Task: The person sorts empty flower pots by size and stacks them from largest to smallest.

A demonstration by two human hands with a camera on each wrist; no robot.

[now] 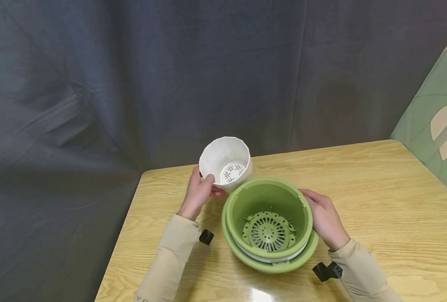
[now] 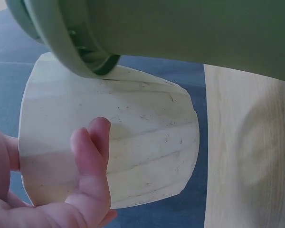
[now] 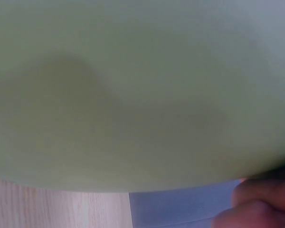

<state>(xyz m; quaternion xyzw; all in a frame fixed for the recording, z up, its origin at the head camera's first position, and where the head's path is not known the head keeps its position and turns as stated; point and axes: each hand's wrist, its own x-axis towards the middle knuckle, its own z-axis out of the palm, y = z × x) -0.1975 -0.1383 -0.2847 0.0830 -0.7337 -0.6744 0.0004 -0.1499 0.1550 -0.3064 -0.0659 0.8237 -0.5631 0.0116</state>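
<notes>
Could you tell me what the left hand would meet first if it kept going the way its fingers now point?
The left hand already grips the white pot; just past it, probably the green pot.

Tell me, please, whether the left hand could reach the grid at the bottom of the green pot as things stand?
Probably not yet: the left hand grips the white pot, though the green pot is open-topped and its grid lies uncovered.
</notes>
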